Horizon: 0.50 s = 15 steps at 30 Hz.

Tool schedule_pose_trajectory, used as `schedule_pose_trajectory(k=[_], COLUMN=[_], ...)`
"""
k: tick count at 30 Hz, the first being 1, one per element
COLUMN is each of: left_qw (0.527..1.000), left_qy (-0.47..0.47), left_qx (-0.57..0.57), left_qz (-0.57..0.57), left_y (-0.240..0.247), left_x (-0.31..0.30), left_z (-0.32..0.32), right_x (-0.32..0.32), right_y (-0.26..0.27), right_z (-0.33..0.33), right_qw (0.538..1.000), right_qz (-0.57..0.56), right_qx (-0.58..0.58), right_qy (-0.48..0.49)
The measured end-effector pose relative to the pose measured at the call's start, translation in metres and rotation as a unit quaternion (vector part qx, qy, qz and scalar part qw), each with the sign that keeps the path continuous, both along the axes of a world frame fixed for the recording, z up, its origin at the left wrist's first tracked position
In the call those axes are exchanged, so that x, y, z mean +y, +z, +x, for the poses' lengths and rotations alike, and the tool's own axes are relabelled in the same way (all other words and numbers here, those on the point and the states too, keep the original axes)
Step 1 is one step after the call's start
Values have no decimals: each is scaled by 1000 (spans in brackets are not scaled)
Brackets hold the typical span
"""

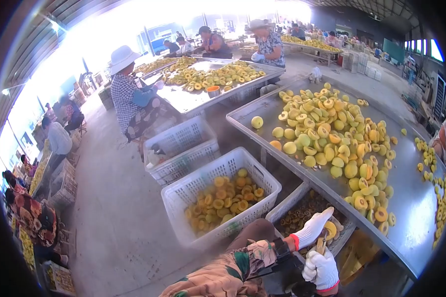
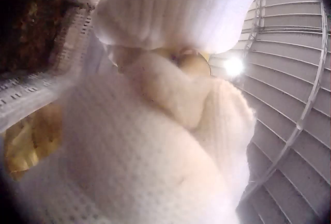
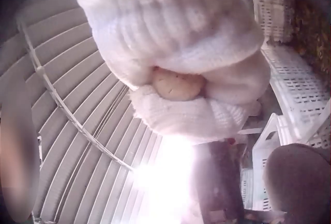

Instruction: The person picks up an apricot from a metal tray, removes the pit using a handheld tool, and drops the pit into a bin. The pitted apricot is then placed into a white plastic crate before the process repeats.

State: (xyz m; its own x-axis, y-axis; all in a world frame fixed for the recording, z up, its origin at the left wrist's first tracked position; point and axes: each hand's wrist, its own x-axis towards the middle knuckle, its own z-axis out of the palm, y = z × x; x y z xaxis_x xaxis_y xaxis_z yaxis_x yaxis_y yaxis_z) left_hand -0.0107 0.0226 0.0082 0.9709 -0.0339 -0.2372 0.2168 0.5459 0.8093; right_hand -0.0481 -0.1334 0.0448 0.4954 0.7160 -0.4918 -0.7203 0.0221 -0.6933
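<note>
My left hand (image 1: 312, 231), in a white knit glove with a red cuff, holds a yellow peach half (image 1: 331, 228) by its side. Just below it, my gloved right hand (image 1: 323, 270) grips a pitting tool by its pale handle (image 1: 321, 245), whose upper part meets the fruit. The rounded handle end (image 3: 178, 85) shows between curled fingers in the right wrist view. The tool's working tip is hidden. In the left wrist view, bunched glove fingers (image 2: 155, 89) cover most of the fruit. Under both hands sits a crate of brown pits (image 1: 302, 215).
A metal table (image 1: 262, 106) to the right bears a heap of halved peaches (image 1: 332, 133). A white crate (image 1: 173, 203) with pitted halves stands by my knee, another crate (image 1: 183, 158) behind it. A person in a white hat (image 1: 124, 59) sits at a second table (image 1: 203, 101).
</note>
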Motion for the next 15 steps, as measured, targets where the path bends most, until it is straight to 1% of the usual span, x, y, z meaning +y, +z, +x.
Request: schedule_pose_trajectory(k=[1,4,5,8,9,11,12,13,14,15], left_qw=[1000,997,998,987,982,981,974,984,994,995], left_qy=[-3,-55,-51,23,12,112,160,124,76,22], left_qx=[1,40,40,38,62,-32,-79,-73,-72,-65], left_qz=[24,33,26,157,176,154,140,107,17,-77], left_y=[0,7,3,-13,13,-6,-2,0,2,0], left_x=[1,2,2,3,8,1,-2,1,8,12], left_z=[2,4,6,11,2,6,3,0,2,5], right_x=[-1,-7,-7,4,4,1,3,8,10,8], right_y=[5,-6,-10,17,10,-5,-7,-13,-17,-18], right_z=[0,5,2,-7,-3,4,5,7,12,17], right_qw=[1000,996,997,998,1000,992,984,996,996,997], right_qz=[-2,69,35,-26,14,94,133,81,78,71], right_qx=[-11,-9,-59,-52,24,80,108,48,33,21], right_qy=[11,54,30,1,-1,29,41,-6,16,31])
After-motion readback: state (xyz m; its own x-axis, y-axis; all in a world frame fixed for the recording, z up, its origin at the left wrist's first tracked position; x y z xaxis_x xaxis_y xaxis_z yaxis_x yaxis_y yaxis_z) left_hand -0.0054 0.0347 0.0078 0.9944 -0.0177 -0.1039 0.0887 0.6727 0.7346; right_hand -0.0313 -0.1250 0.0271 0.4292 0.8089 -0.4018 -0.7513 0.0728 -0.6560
